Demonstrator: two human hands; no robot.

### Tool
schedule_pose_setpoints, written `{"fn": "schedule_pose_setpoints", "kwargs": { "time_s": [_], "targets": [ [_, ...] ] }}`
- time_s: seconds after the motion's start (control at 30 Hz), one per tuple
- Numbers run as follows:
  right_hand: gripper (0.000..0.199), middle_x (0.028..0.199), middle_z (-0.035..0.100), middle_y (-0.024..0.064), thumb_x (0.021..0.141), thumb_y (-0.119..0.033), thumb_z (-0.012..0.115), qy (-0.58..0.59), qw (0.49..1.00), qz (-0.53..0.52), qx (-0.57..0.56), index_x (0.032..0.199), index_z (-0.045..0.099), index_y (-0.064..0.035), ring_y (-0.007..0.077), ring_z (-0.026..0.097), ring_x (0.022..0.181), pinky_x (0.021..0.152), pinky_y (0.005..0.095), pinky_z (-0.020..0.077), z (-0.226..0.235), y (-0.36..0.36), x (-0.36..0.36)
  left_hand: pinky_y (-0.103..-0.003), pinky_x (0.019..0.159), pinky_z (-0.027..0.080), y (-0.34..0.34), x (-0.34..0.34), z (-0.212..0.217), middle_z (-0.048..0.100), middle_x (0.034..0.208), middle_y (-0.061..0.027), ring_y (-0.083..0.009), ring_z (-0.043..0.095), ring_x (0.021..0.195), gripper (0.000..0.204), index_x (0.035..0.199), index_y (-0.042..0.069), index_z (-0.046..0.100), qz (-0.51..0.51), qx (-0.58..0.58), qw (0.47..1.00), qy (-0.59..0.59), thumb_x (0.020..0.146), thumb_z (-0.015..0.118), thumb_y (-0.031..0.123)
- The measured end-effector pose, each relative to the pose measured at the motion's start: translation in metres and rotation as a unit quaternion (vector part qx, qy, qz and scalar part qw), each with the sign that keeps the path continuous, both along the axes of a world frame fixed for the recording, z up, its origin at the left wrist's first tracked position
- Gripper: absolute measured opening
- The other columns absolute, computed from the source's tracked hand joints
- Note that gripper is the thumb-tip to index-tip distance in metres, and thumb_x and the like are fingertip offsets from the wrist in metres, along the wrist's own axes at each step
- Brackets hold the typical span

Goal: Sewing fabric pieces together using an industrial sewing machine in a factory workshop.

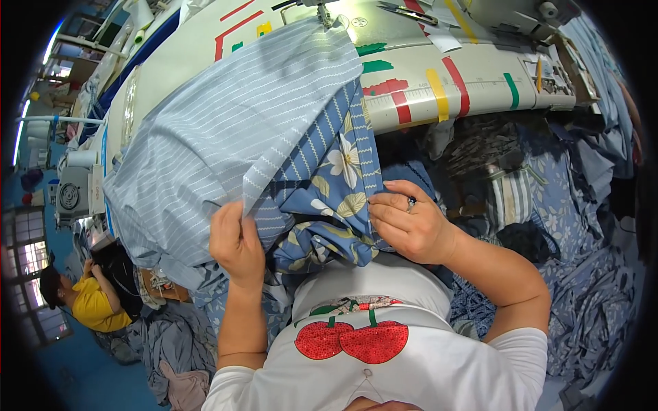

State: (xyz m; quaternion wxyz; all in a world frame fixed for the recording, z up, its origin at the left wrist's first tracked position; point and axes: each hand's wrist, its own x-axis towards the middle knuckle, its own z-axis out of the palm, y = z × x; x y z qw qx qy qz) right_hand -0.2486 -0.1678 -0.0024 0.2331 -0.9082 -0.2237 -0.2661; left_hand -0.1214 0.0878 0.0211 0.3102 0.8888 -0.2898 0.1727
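A light blue striped cloth [226, 116] spreads over the sewing table's front edge, its far corner lying under the sewing machine's presser foot [324, 15]. My left hand [236, 243] is closed, pinching the near edge of this cloth. Beside it hangs a darker blue floral cloth [343, 164] with white flowers and a striped border. On its right edge my right hand [415, 222] is closed, thumb and fingers pinched together; a ring is on one finger. The cloth between my two hands falls in folds toward my lap. What lies beneath the folds is hidden.
Coloured tape strips and a measuring scale mark the white sewing table [480, 85]. Thread snips [404, 12] lie near the machine. Heaped floral fabric [569, 288] fills the right side, with more fabric [168, 342] at lower left. A person in yellow [99, 301] sits farther left.
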Motion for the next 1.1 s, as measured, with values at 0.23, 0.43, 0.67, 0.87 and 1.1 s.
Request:
{"fn": "schedule_pose_setpoints", "kwargs": {
  "time_s": [0.23, 0.43, 0.67, 0.87, 1.1],
  "targets": [
    [0.012, 0.091, 0.065, 0.0088, 0.068, -0.005, 0.064, 0.009, 1.0, -0.007, 0.001, 0.078, 0.064, -0.0006, 0.0212, 0.064, 0.093, 0.095, 0.0405, 0.0431, 0.001, 0.0, -0.003, -0.022, 0.058, 0.041, 0.01, -0.013, 0.069, 0.06, 0.071, -0.0056, -0.0107, 0.054, 0.065, 0.01, 0.093, -0.005, 0.065, 0.02, -0.135, 0.984, 0.117, 0.086, 0.059, 0.0],
    [0.011, 0.092, 0.065, 0.0073, 0.068, -0.004, 0.064, 0.015, 1.0, -0.019, 0.018, 0.079, 0.064, -0.0031, 0.02, 0.064, 0.093, 0.097, 0.0421, 0.0376, 0.017, 0.007, -0.004, -0.018, 0.061, 0.036, -0.011, 0.011, 0.186, 0.059, 0.076, -0.003, -0.0061, 0.049, 0.068, 0.01, 0.091, -0.006, 0.064, -0.102, -0.081, 0.986, -0.108, 0.088, 0.057, 0.0],
    [0.01, 0.096, 0.065, 0.007, 0.066, -0.007, 0.064, 0.009, 0.997, -0.067, 0.022, 0.076, 0.064, -0.0054, 0.0199, 0.062, 0.099, 0.1, 0.0444, 0.0328, 0.02, 0.012, -0.014, -0.024, 0.039, 0.042, -0.074, -0.062, 0.125, 0.055, 0.059, -0.003, -0.0097, 0.059, 0.051, 0.017, 0.066, 0.011, 0.045, -0.459, 0.342, 0.82, 0.028, 0.078, 0.058, 0.014],
    [0.009, 0.101, 0.065, 0.0063, 0.065, -0.009, 0.062, -0.049, 0.995, -0.084, -0.014, 0.073, 0.063, -0.0053, 0.0201, 0.061, 0.106, 0.103, 0.0456, 0.0307, 0.01, 0.008, -0.017, -0.028, 0.038, 0.042, -0.078, -0.072, 0.069, 0.049, 0.056, -0.003, -0.0172, 0.052, 0.043, 0.017, 0.075, 0.007, 0.048, -0.478, 0.277, 0.821, 0.142, 0.084, 0.059, 0.015],
    [0.009, 0.101, 0.065, 0.0067, 0.065, -0.003, 0.059, 0.048, 0.998, -0.035, 0.0, 0.073, 0.061, -0.0034, 0.0212, 0.062, 0.105, 0.106, 0.0462, 0.0297, 0.001, 0.003, -0.013, -0.036, 0.054, 0.051, -0.076, -0.029, 0.048, 0.06, 0.07, -0.0111, -0.0259, 0.064, 0.061, 0.008, 0.082, 0.002, 0.054, -0.475, 0.221, 0.846, 0.098, 0.081, 0.057, 0.009]
  ]
}}
